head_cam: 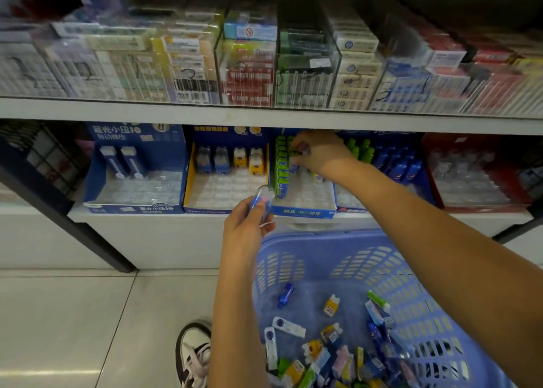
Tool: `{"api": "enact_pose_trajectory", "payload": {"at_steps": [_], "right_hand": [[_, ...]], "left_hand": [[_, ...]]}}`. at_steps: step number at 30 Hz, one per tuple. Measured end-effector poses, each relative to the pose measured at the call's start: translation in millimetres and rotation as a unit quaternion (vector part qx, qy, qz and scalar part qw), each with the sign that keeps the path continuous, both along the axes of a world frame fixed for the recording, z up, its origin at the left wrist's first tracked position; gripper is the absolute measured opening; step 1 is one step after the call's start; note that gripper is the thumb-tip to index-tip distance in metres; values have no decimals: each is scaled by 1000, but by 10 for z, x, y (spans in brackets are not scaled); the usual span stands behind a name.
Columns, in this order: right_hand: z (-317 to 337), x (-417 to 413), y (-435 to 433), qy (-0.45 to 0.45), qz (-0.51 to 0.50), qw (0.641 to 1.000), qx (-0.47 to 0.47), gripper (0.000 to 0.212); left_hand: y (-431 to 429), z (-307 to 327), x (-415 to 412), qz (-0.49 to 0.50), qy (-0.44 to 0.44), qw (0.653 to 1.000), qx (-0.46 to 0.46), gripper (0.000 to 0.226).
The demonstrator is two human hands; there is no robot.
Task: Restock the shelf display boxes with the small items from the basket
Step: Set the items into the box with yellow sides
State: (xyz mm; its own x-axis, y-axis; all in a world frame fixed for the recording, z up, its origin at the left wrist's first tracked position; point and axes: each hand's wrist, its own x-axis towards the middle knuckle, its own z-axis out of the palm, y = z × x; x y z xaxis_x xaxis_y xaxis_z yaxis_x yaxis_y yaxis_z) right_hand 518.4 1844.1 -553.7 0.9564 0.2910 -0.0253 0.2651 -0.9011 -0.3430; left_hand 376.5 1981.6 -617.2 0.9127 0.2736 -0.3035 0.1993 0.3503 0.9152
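Blue basket (323, 240) below shelf (176, 215): loose small items (332, 346), blue, yellow, green, white. Blue display box (302, 212) on shelf: row of green items (282, 167) upright at left side. Right hand (320, 152) reaches into box, fingertips pinching small blue item (305, 149). Left hand (248, 226) raised at box front, gripping clear-capped blue item (263, 201).

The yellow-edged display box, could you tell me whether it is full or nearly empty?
Nearly empty: the yellow-edged display box holds four small items in its back row; the clear slots in front are bare.
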Motion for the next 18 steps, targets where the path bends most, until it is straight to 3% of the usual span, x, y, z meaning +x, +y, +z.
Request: {"api": "enact_pose_trajectory", "payload": {"at_steps": [3,6,11,14,18], "right_hand": [[-6,-357,-2,14,3,989,150,16],[27,-716,59,152,66,933,320,9],[35,-713,301,171,61,909,374,14],[-26,-609,529,142,55,911,384,11],[-144,-363,871,-11,35,951,306,15]], "left_hand": [[19,11,-10,14,-49,999,13,20],[17,31,-31,45,-84,995,5,25],[159,83,-9,62,-127,990,6,27],[323,72,24,84,-105,976,173,44],[517,-58,55,9,-40,880,472,50]]}}
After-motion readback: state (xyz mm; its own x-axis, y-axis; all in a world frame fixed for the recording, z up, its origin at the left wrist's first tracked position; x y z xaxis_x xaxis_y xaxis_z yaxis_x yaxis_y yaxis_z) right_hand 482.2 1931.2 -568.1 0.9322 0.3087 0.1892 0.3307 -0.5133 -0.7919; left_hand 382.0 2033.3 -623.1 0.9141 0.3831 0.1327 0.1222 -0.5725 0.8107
